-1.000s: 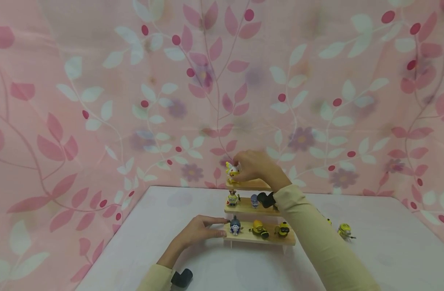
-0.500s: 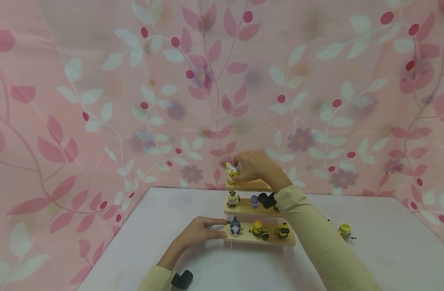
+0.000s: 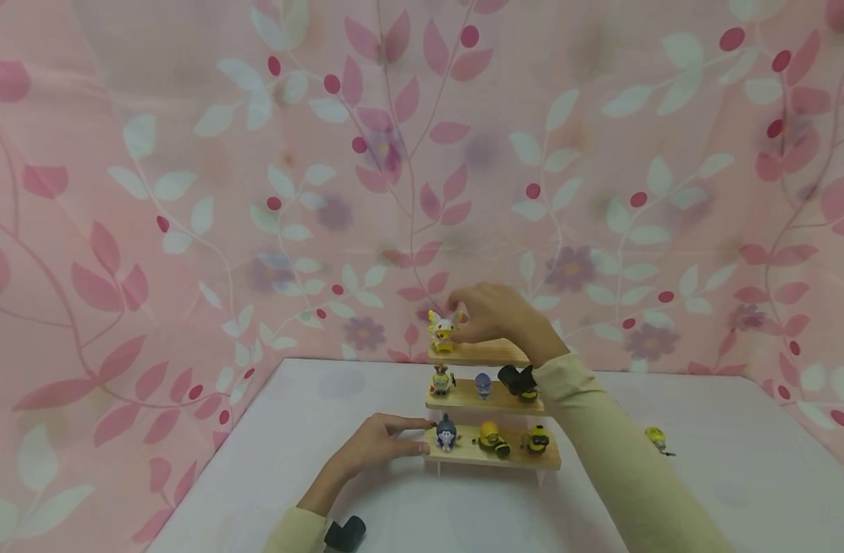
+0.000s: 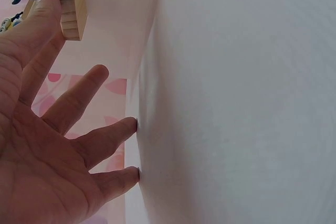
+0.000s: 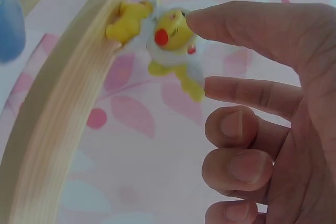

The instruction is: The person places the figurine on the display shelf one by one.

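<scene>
A three-tier wooden display stand [image 3: 491,455] holds small toy figurines. On its top tier, at the left end, stands a white and yellow figurine [image 3: 441,335] with a red-cheeked face. My right hand [image 3: 496,313] is beside it, thumb and index finger spread apart; in the right wrist view the thumb [image 5: 226,22] is close to the figurine's head and the other fingers are bent. My left hand [image 3: 375,447] pinches the bottom tier's left end between thumb and index finger, next to a dark-capped figurine [image 3: 446,434]. Its other fingers extend, two tips touching the white tabletop.
A bee-like figurine [image 3: 492,438] and a yellow-black figurine [image 3: 535,440] share the bottom tier. A crowned figurine [image 3: 441,380] and a purple figurine [image 3: 483,385] stand on the middle tier. Another yellow figurine [image 3: 656,438] lies on the white table [image 3: 712,476] at right.
My right hand has let go of the white and yellow figurine and drawn slightly right, leaving it standing on the top tier. The left hand stays at the bottom tier.
</scene>
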Demonstrator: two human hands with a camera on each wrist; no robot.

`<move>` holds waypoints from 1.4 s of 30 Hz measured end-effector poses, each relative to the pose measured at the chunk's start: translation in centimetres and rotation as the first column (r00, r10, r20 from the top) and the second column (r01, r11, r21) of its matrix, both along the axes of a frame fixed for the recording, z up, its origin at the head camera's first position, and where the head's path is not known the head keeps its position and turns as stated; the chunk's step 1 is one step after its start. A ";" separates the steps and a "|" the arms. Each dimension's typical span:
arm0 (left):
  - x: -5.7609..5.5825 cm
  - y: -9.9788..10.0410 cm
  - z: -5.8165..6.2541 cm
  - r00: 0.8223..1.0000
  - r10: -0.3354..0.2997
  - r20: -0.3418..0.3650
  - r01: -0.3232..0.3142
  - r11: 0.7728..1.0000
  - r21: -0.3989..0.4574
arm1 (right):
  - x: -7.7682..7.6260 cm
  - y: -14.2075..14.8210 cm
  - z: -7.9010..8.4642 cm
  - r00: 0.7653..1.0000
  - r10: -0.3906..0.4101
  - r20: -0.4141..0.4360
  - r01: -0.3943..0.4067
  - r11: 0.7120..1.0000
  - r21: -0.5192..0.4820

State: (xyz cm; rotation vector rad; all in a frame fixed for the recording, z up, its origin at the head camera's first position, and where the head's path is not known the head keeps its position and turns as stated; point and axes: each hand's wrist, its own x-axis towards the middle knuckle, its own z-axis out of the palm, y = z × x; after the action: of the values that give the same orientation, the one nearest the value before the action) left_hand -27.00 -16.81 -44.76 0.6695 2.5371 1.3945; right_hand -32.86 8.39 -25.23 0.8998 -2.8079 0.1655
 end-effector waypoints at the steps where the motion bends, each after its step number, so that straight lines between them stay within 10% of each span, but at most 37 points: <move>1: 0.0 0.0 0.0 1.000 -0.001 -0.001 0.001 1.000 0.002 | 0.0 0.3 0.0 1.000 -0.004 -0.003 0.004 1.000 -0.004; 42: 0.2 0.1 0.1 1.000 0.009 0.002 -0.009 1.000 0.008 | 2.2 10.7 -1.6 1.000 0.008 0.019 -0.008 0.999 -0.039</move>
State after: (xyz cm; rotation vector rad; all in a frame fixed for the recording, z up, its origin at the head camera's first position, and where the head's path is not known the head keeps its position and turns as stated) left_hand -26.78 -16.74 -44.66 0.6587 2.5371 1.4085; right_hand -30.64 19.06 -26.79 0.9057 -2.8093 0.2300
